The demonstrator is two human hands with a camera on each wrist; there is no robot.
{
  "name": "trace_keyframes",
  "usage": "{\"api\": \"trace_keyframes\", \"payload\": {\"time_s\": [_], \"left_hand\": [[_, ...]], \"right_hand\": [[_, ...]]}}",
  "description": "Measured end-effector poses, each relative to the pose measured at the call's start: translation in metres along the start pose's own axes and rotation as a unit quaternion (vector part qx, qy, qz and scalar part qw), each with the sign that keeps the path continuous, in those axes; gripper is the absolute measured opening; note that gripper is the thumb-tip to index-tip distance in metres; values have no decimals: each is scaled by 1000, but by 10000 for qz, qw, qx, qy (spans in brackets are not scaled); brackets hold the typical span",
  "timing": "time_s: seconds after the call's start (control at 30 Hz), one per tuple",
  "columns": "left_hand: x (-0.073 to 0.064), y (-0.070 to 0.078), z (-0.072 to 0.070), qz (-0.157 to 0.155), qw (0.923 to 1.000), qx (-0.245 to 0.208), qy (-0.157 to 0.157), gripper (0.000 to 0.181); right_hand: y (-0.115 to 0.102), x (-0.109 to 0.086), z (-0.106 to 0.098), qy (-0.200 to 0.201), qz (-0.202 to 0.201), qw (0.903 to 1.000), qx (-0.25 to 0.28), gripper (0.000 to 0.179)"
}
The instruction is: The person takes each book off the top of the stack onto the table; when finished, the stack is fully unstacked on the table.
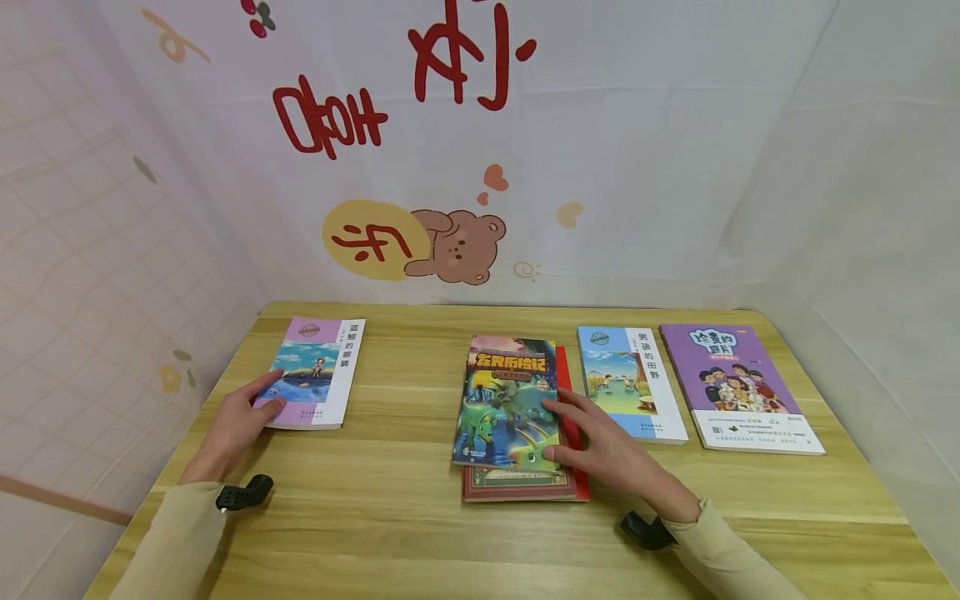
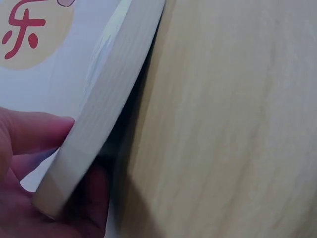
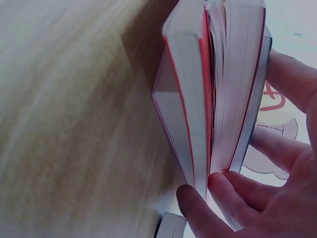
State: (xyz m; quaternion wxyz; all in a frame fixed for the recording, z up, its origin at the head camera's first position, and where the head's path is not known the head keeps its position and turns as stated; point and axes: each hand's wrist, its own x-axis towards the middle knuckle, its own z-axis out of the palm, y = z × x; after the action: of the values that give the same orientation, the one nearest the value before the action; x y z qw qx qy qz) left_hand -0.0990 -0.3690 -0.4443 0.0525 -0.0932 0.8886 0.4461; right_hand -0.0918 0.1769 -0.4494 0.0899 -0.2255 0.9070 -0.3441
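Observation:
At the left of the table, my left hand (image 1: 242,414) grips the lower left part of a pink and white paperback book (image 1: 337,373). In the left wrist view the thumb (image 2: 42,131) lies on its cover and fingers curl beneath its edge. Mid-table, my right hand (image 1: 603,442) touches a stack of books, thumb and a finger on the green dinosaur book (image 1: 487,400) on top. Other fingers (image 3: 235,201) lie loosely against the stack's side in the right wrist view. Beneath the dinosaur book show a brown-red framed book (image 1: 517,490) and a red book (image 1: 570,379).
To the right of the stack lies a blue and white book (image 1: 622,383), and beyond it a purple and white book (image 1: 738,387). A wooden table (image 1: 360,525) carries everything. White cloth (image 1: 637,167) with red characters and a bear hangs behind and at both sides.

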Motion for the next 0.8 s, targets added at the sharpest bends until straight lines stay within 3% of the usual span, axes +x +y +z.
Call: {"api": "trace_keyframes", "payload": {"time_s": [0.37, 0.6, 0.8], "left_hand": [[7, 7, -2, -71, 9955, 934, 126, 61], [11, 10, 1, 251, 9796, 1903, 590, 67], [3, 31, 16, 679, 9785, 1638, 1050, 62]], "right_hand": [[2, 1, 0, -15, -28, 10000, 78, 76], [3, 1, 1, -8, -20, 10000, 79, 78], [3, 1, 1, -14, -7, 10000, 68, 78]]}}
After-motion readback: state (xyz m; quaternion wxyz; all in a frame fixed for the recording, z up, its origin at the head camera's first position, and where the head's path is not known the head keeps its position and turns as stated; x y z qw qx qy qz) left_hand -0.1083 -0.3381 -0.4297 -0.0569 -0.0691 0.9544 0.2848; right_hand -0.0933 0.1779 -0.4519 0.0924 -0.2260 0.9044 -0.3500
